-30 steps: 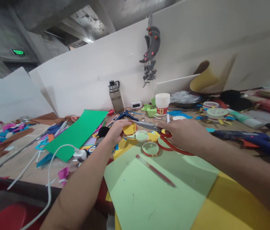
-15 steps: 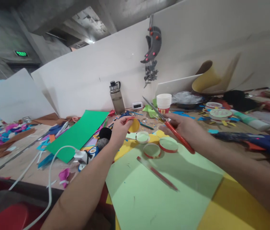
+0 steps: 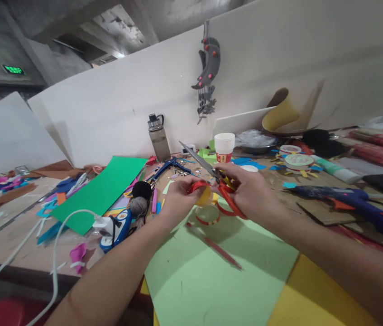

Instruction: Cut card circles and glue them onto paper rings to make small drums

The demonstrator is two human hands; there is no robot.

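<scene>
Yellow disc (image 3: 205,197): red-edged, pinched in the left hand (image 3: 179,200).
Scissors (image 3: 202,162): gripped by the right hand (image 3: 251,186), angled leftward.
Pencil (image 3: 217,249): lies on pale green paper (image 3: 208,285).

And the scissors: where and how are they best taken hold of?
Likely by the red-orange handles, from the near right, as the right hand does: the blades point away and to the left, leaving the handles at the near end.
</scene>
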